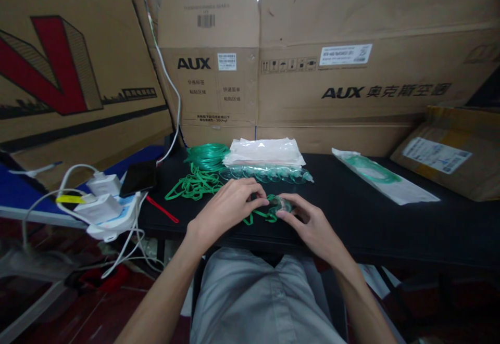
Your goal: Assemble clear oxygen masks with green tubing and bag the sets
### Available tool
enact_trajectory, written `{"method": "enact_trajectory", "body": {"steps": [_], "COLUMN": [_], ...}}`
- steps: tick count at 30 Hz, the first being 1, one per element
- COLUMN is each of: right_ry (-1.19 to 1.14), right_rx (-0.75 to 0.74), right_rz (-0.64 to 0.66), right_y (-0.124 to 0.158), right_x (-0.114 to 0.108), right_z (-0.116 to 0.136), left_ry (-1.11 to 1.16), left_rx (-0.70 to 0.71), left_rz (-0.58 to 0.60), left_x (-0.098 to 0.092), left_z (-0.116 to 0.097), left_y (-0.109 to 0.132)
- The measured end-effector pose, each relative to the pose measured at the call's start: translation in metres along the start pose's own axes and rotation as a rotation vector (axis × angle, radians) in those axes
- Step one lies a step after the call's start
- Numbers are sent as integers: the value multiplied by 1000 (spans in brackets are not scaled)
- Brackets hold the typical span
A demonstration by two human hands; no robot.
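Right hand (308,221) pinched on a clear mask (283,206), near the front edge of the black table (390,229). Left hand (230,202) just beside it, fingertips at a green strap (271,218) (I can't tell if gripped). Strap pile (195,185) beyond, leftward.

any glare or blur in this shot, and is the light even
Head view: bright glare on the film over the white packets; head view: light uneven, the black table very dark, the floor at lower left dim and blurred; head view: the clear mask in the right hand soft-edged.
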State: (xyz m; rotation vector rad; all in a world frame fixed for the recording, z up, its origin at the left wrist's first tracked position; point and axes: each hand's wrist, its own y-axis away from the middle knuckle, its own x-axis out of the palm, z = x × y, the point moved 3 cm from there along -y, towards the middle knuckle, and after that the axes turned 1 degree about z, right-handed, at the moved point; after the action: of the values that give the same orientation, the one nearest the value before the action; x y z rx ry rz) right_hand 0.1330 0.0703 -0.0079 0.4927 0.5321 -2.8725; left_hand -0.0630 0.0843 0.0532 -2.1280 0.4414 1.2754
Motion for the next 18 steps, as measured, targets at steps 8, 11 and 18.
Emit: {"method": "enact_trajectory", "body": {"steps": [8,11,18], "right_ry": [-29,-38,-47], "right_rx": [32,38,53], "right_rz": [-131,-191,-225], "right_y": [-4,-5,-6], "right_x": [1,0,1], "right_z": [-6,-11,-14], "left_ry": [-34,-23,42], "left_rx": [-24,-57,-75], "left_rz": [46,49,56], "left_x": [-9,-12,-7], "left_z": [10,16,18], "left_y": [3,4,4]}}
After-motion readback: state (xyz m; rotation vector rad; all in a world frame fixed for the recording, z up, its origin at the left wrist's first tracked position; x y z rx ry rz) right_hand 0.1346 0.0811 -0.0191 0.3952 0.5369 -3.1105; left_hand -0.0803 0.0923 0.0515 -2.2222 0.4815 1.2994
